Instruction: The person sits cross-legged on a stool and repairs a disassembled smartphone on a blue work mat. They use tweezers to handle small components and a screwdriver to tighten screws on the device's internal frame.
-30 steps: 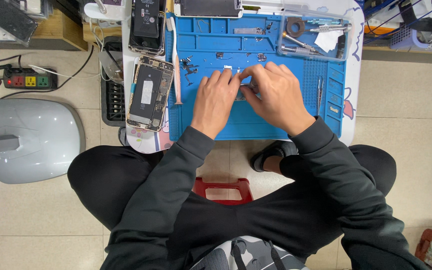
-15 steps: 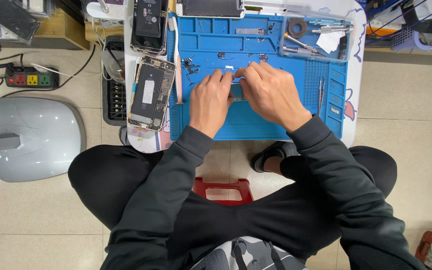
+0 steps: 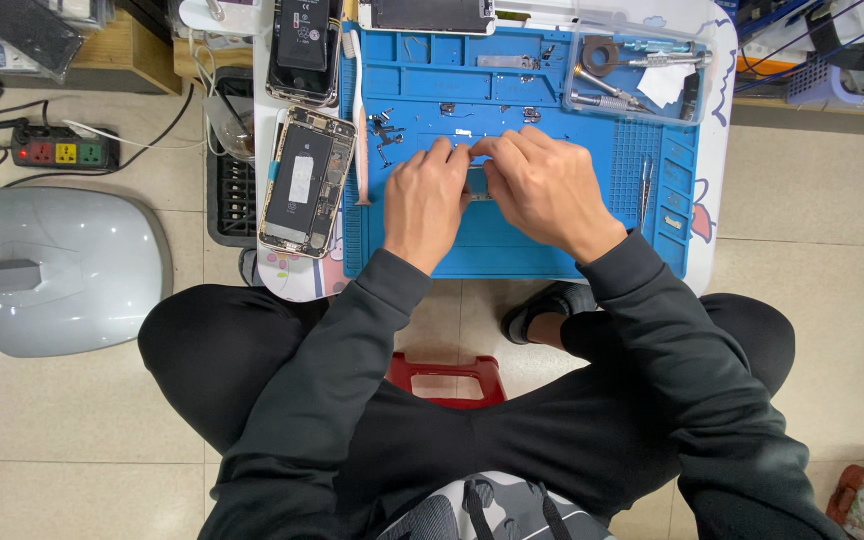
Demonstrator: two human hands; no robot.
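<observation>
At the far left a pale grey lamp base (image 3: 67,270) sits on the tiled floor, with a black power strip (image 3: 64,152) above it; just right of these, at the table's left edge, an opened phone (image 3: 307,182) lies face down with its insides showing, and a second dark phone (image 3: 304,45) lies above it; a thin white tool (image 3: 358,120) lies along the left border of the blue repair mat (image 3: 512,250); small screws and brackets (image 3: 384,135) are scattered on the mat near it.

The left hand (image 3: 427,205) rests on the mat with its fingers curled narrow, fingertips pinching the left end of a small grey phone part (image 3: 478,183); the right hand (image 3: 552,190) meets it from the other side, fingers also bent close, gripping the same part; the part sits between both hands, low over the middle of the mat, mostly hidden by the fingers.

Further right, tweezers (image 3: 644,185) lie in the mat's ribbed side strip; above, a clear tray (image 3: 637,62) holds screwdrivers and a roll of tape; below the table, a red stool (image 3: 444,378) shows between the person's knees.
</observation>
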